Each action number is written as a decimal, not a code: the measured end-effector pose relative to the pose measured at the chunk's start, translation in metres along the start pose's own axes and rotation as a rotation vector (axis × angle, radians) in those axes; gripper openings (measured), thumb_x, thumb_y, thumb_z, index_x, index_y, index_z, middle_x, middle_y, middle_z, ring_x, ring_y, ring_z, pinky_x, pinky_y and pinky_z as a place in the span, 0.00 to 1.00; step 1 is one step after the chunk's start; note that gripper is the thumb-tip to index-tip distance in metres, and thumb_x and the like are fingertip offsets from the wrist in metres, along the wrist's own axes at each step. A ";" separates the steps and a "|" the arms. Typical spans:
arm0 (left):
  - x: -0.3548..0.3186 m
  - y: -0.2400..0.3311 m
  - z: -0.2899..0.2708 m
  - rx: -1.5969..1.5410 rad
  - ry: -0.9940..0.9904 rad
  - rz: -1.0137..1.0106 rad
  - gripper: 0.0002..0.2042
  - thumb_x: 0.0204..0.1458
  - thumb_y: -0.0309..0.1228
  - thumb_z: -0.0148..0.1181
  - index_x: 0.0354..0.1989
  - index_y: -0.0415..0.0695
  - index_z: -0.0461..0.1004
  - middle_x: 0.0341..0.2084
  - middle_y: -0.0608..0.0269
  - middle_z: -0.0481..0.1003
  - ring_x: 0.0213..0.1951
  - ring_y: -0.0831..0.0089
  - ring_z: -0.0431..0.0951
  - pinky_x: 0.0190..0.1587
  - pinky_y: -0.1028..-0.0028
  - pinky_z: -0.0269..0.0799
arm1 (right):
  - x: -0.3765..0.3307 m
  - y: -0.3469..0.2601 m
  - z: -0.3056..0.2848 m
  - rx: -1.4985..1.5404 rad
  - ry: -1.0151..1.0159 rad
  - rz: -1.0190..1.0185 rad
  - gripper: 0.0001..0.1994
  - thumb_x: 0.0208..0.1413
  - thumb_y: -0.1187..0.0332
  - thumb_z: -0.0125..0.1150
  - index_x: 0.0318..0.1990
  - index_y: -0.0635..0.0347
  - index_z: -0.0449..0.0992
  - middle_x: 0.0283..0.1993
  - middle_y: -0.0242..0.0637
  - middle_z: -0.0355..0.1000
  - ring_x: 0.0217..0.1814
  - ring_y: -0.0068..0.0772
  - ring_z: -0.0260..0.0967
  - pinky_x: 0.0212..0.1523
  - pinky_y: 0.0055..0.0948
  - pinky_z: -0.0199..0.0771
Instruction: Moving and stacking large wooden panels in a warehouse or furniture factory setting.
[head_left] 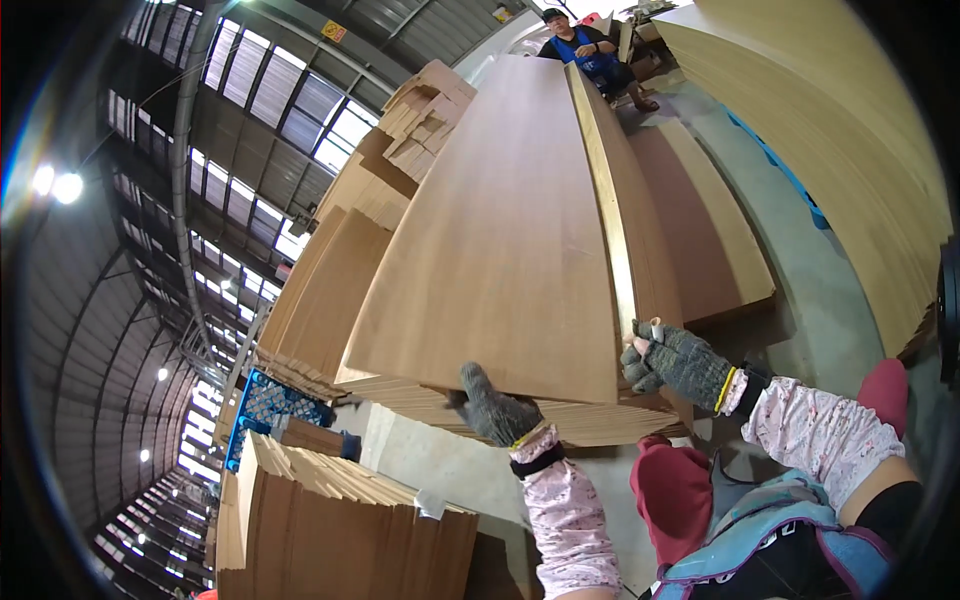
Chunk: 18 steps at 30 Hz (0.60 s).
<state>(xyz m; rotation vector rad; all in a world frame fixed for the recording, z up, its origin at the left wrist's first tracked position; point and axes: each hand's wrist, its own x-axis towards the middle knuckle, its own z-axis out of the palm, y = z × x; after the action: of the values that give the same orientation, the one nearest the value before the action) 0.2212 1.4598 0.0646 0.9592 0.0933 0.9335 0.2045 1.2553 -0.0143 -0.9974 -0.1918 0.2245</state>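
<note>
A large brown wooden sheet (500, 270) lies on top of a stack of sheets (590, 425) in front of me. My left hand (495, 408), in a grey knit glove, grips the sheet's near edge, thumb on top and fingers hidden beneath. At the near right corner, my right hand (680, 365) has its gloved fingers curled at the sheet's edge; bare fingertips show through the glove. Beside it ends a pale strip (612, 235) that runs along the sheet's right side. Whether this strip is a separate piece I cannot tell.
Lower left stands another stack of boards (340, 530), near a blue plastic pallet (275, 405). More piled boards (335, 280) border the left side. On the right are a low stack (700, 210) and a tall pale stack (840, 150). A seated person (585, 50) is at the far end.
</note>
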 end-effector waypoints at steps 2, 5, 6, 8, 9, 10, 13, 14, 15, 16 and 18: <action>-0.016 -0.015 -0.015 -0.002 0.008 -0.026 0.27 0.51 0.36 0.61 0.56 0.41 0.57 0.46 0.52 0.67 0.42 0.63 0.71 0.43 0.61 0.74 | 0.002 0.000 -0.008 0.003 -0.016 -0.103 0.11 0.64 0.65 0.47 0.47 0.62 0.69 0.34 0.27 0.68 0.32 0.18 0.65 0.32 0.22 0.69; -0.037 -0.023 -0.017 -0.068 0.046 -0.072 0.29 0.52 0.36 0.59 0.59 0.39 0.54 0.46 0.48 0.66 0.45 0.60 0.71 0.43 0.61 0.75 | -0.007 -0.002 -0.008 -0.199 0.093 -0.158 0.13 0.63 0.66 0.48 0.50 0.62 0.68 0.33 0.26 0.67 0.31 0.17 0.63 0.33 0.21 0.68; -0.043 -0.028 -0.019 -0.080 0.066 -0.085 0.29 0.52 0.36 0.59 0.59 0.39 0.55 0.46 0.48 0.66 0.46 0.59 0.70 0.44 0.61 0.74 | 0.001 0.012 -0.013 -0.316 0.166 -0.294 0.13 0.63 0.66 0.49 0.51 0.61 0.68 0.33 0.27 0.67 0.31 0.16 0.62 0.33 0.21 0.69; -0.049 -0.027 -0.018 -0.069 0.084 -0.112 0.29 0.52 0.36 0.59 0.59 0.38 0.55 0.46 0.48 0.66 0.47 0.59 0.70 0.45 0.62 0.73 | -0.011 -0.007 -0.009 -0.425 0.193 -0.207 0.13 0.63 0.66 0.49 0.51 0.61 0.69 0.33 0.27 0.67 0.31 0.15 0.62 0.33 0.21 0.68; -0.048 -0.036 -0.020 -0.001 0.062 -0.075 0.27 0.53 0.36 0.59 0.57 0.38 0.57 0.45 0.49 0.66 0.45 0.61 0.70 0.45 0.63 0.72 | -0.013 -0.013 -0.012 -0.525 0.217 -0.122 0.13 0.63 0.66 0.49 0.51 0.61 0.69 0.33 0.27 0.67 0.31 0.15 0.62 0.33 0.21 0.68; -0.050 -0.043 -0.024 0.054 0.038 -0.034 0.25 0.53 0.35 0.59 0.56 0.37 0.58 0.44 0.51 0.66 0.44 0.63 0.70 0.45 0.64 0.71 | -0.018 -0.011 -0.015 -0.550 0.287 -0.241 0.12 0.63 0.65 0.48 0.48 0.61 0.71 0.28 0.25 0.65 0.28 0.14 0.61 0.30 0.20 0.68; -0.047 -0.053 -0.062 0.496 -0.055 0.209 0.22 0.53 0.35 0.59 0.51 0.35 0.62 0.42 0.52 0.67 0.43 0.65 0.69 0.45 0.65 0.70 | -0.027 -0.004 -0.014 -0.155 0.347 -0.031 0.11 0.63 0.64 0.48 0.45 0.60 0.72 0.23 0.23 0.60 0.23 0.13 0.58 0.27 0.19 0.66; -0.052 -0.052 -0.058 0.492 -0.065 0.200 0.22 0.53 0.35 0.59 0.51 0.35 0.62 0.42 0.52 0.67 0.43 0.65 0.69 0.45 0.65 0.70 | -0.027 0.004 -0.019 -0.173 0.369 -0.082 0.11 0.64 0.62 0.48 0.43 0.59 0.72 0.21 0.22 0.57 0.20 0.12 0.56 0.23 0.19 0.64; -0.057 -0.050 -0.051 0.401 -0.015 0.134 0.21 0.53 0.35 0.58 0.49 0.34 0.62 0.41 0.53 0.67 0.42 0.66 0.69 0.44 0.65 0.70 | -0.028 0.010 -0.025 -0.174 0.384 -0.086 0.11 0.64 0.62 0.48 0.43 0.59 0.72 0.21 0.22 0.57 0.20 0.12 0.56 0.23 0.19 0.64; -0.063 -0.047 -0.041 0.309 0.028 0.070 0.20 0.54 0.35 0.58 0.48 0.34 0.63 0.40 0.54 0.67 0.42 0.67 0.69 0.44 0.66 0.70 | -0.028 0.015 -0.034 -0.088 0.408 -0.059 0.10 0.63 0.63 0.50 0.43 0.57 0.72 0.21 0.22 0.59 0.19 0.13 0.56 0.20 0.19 0.62; -0.059 -0.058 -0.053 0.344 -0.009 0.116 0.20 0.55 0.36 0.56 0.47 0.31 0.63 0.40 0.52 0.67 0.41 0.67 0.68 0.43 0.67 0.69 | -0.022 0.023 -0.038 0.038 0.445 -0.067 0.07 0.62 0.63 0.52 0.37 0.54 0.72 0.18 0.21 0.60 0.16 0.13 0.55 0.17 0.19 0.58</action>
<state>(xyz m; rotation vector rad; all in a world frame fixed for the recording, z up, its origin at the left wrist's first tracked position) 0.1974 1.4386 -0.0283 1.2967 0.1969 1.0402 0.1911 1.2306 -0.0549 -0.9768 0.1846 -0.0578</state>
